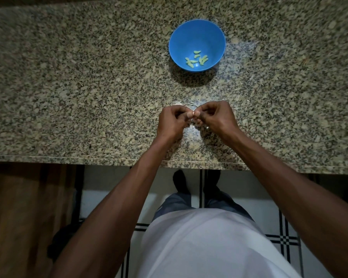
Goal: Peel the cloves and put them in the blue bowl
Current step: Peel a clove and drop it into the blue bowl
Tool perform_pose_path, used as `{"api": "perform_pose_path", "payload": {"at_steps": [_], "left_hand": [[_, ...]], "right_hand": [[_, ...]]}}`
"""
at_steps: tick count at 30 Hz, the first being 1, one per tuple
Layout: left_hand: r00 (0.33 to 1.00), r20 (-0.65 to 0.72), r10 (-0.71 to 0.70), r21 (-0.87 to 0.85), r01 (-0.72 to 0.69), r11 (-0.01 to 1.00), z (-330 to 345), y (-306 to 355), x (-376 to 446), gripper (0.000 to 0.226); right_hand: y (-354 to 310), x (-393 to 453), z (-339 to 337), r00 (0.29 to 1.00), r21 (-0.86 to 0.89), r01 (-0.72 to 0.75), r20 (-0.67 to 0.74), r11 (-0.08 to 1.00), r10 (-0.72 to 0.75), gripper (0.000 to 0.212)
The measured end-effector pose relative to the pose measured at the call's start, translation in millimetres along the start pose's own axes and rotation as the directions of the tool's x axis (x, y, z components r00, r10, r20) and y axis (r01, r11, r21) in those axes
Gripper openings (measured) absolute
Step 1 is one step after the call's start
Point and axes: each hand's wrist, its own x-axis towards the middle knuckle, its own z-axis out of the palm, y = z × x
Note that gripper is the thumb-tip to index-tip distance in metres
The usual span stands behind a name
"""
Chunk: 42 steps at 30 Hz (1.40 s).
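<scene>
Mid-peel: left hand [172, 122] and right hand [215, 117] fingers [189, 116] pinching one small clove [193, 113] between the tips, low over the tabletop [88, 87]. Blue bowl [177, 35] well beyond the fingers, several peeled cloves [196, 59] inside. Next up, probably: strip skin, drop clove in.

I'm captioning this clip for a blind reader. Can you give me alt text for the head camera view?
Seen from above, a person's left hand and right hand pinch a small clove between their fingertips over a speckled granite counter. Further back stands a blue bowl holding several pale peeled cloves.
</scene>
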Motion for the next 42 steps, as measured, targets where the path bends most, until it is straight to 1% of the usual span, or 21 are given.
{"api": "perform_pose_path", "payload": {"at_steps": [2, 3, 7, 9, 12, 13, 14, 16, 18, 20, 23, 25, 27, 28, 29, 31, 33, 36, 39, 41, 42], "left_hand": [[0.998, 0.049, -0.044, -0.146, 0.051, 0.988, -1.9, 0.9, -0.3, 0.014], [0.997, 0.065, -0.046, -0.174, 0.057, 0.983, -2.7, 0.3, -0.4, 0.017], [0.991, 0.127, -0.034, -0.135, 0.051, 0.99, -7.7, -5.2, -5.1, 0.02], [0.987, 0.159, -0.011, -0.059, 0.021, 0.998, -11.0, -8.0, -6.3, 0.018], [0.983, 0.162, 0.085, 0.152, -0.11, 0.982, -9.9, -5.9, -9.6, 0.005], [0.977, 0.173, 0.123, 0.203, -0.158, 0.966, -9.0, -4.3, -10.9, 0.003], [0.969, 0.193, 0.157, 0.244, -0.202, 0.948, -7.8, -3.7, -11.9, 0.006], [0.951, 0.241, 0.194, 0.312, -0.265, 0.912, -5.7, -4.2, -13.5, 0.008], [0.946, 0.254, 0.203, 0.36, -0.287, 0.888, -3.0, -3.8, -14.6, 0.007], [0.957, 0.23, 0.178, 0.367, -0.254, 0.895, 0.4, -1.4, -14.4, 0.005], [0.976, 0.191, 0.103, 0.342, -0.164, 0.925, 3.6, 0.0, -13.6, 0.005], [0.982, 0.177, 0.068, 0.314, -0.122, 0.942, 4.5, -1.8, -14.3, 0.005], [0.984, 0.165, 0.063, 0.299, -0.111, 0.948, 5.6, -2.2, -15.6, 0.006], [0.986, 0.154, 0.065, 0.281, -0.106, 0.954, 5.7, -1.4, -16.1, 0.007], [0.988, 0.136, 0.071, 0.244, -0.103, 0.964, 5.3, -0.5, -16.1, 0.006], [0.994, 0.07, 0.084, 0.164, -0.094, 0.982, 1.4, 0.3, -15.3, 0.002], [0.996, 0.004, 0.085, 0.151, -0.085, 0.985, -5.5, -2.2, -14.6, 0.004], [0.996, -0.05, 0.077, 0.194, -0.066, 0.979, -13.7, -13.5, -14.4, 0.01], [0.992, -0.06, 0.109, 0.237, -0.092, 0.967, -18.2, -20.8, -17.5, 0.02], [0.99, -0.053, 0.131, 0.244, -0.114, 0.963, -18.5, -23.6, -18.1, 0.025], [0.989, -0.056, 0.136, 0.245, -0.118, 0.962, -17.5, -24.1, -18.8, 0.023]], "right_hand": [[-0.1, -0.8, -0.6, 0.999, -0.005, 0.041, -0.023, 0.999, -0.041, 0.008], [-0.2, -1.0, -1.0, 0.998, 0.001, 0.052, -0.019, 0.999, -0.052, 0.008], [1.4, -1.0, -4.7, 0.997, 0.032, 0.049, 0.053, 0.998, -0.051, 0.01], [1.4, -3.4, -6.7, 0.995, -0.006, 0.05, 0.088, 0.999, -0.049, 0.009], [-2.9, -7.6, -8.5, 0.991, -0.065, 0.028, 0.136, 0.998, -0.019, 0.009], [-5.4, -7.7, -9.2, 0.989, -0.095, 0.024, 0.145, 0.995, -0.01, 0.01], [-7.9, -7.2, -10.4, 0.989, -0.138, 0.03, 0.15, 0.99, -0.009, 0.01], [-12.8, -6.3, -11.8, 0.988, -0.229, 0.066, 0.153, 0.971, -0.031, 0.009], [-15.6, -7.0, -9.7, 0.985, -0.281, 0.147, 0.134, 0.948, -0.113, 0.007], [-15.8, -9.3, -4.5, 0.971, -0.318, 0.239, 0.084, 0.917, -0.224, 0.006], [-10.3, -11.3, 2.7, 0.943, -0.34, 0.315, 0.005, 0.886, -0.333, 0.003], [-4.4, -13.0, 5.7, 0.923, -0.369, 0.355, -0.005, 0.859, -0.384, 0.003], [2.3, -13.9, 6.1, 0.909, -0.409, 0.382, 0.006, 0.829, -0.416, 0.003], [5.8, -13.5, 5.3, 0.912, -0.414, 0.371, -0.004, 0.831, -0.409, 0.004], [8.7, -13.0, 3.1, 0.927, -0.386, 0.334, -0.031, 0.86, -0.374, 0.004], [12.8, -10.3, -3.8, 0.969, -0.223, 0.209, -0.082, 0.952, -0.232, 0.004], [14.7, -7.7, -9.9, 0.994, -0.038, 0.095, -0.056, 0.995, -0.097, 0.005], [15.7, -6.5, -16.5, 0.999, 0.12, -0.002, 0.036, 0.993, -0.003, 0.011], [15.7, -7.5, -19.5, 0.996, 0.173, -0.05, 0.086, 0.984, 0.035, 0.017], [15.7, -8.3, -20.0, 0.994, 0.162, -0.062, 0.098, 0.985, 0.046, 0.02], [16.0, -8.4, -20.1, 0.994, 0.155, -0.06, 0.1, 0.986, 0.044, 0.022]]}}
